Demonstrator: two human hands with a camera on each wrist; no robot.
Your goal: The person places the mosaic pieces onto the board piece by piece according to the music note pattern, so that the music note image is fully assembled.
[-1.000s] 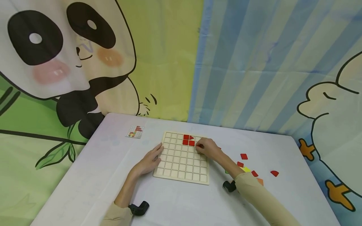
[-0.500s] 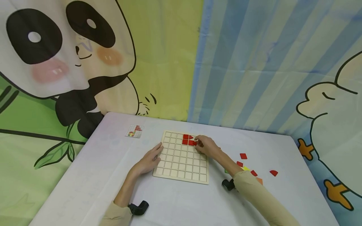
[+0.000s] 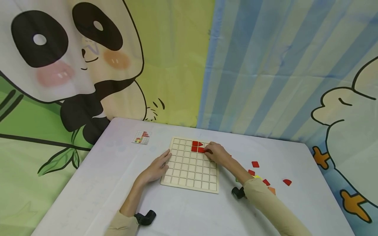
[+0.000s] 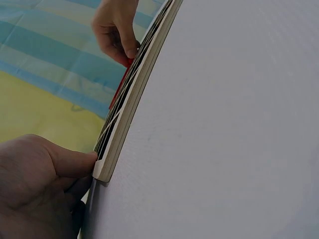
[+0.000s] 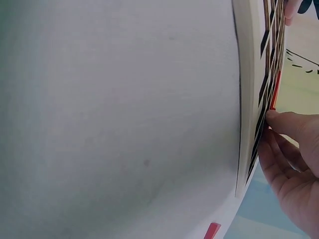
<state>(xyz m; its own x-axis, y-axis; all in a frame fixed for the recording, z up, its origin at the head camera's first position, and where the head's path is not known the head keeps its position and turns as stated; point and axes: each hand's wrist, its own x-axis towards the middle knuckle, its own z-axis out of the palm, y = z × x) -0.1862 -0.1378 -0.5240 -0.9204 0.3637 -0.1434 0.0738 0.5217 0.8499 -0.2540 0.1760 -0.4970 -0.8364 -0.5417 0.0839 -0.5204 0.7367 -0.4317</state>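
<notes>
A pale square wooden board (image 3: pixel 189 170) with a grid of cells lies on the table. Several red pieces (image 3: pixel 195 146) sit in its upper rows, squares and a triangle among them. My right hand (image 3: pixel 217 153) is over the board's upper right part, thumb and fingers pinching a small red piece (image 4: pixel 130 61) beside the lower red square; the fingertips hide most of its shape. Against the board's left edge rests my left hand (image 3: pixel 155 168), fingers extended. In the left wrist view, the left thumb (image 4: pixel 77 162) touches the board's corner.
A small printed card (image 3: pixel 142 137) with a coloured grid pattern lies at the back left. Right of the board are loose pieces: a red rhombus (image 3: pixel 255 164), a red quarter-circle (image 3: pixel 287 182), an orange piece (image 3: pixel 272 190) and several others, some partly behind the right forearm.
My right hand has brought the red piece slightly left, up against the lower red square on the board. The left hand stays at the board's edge.
</notes>
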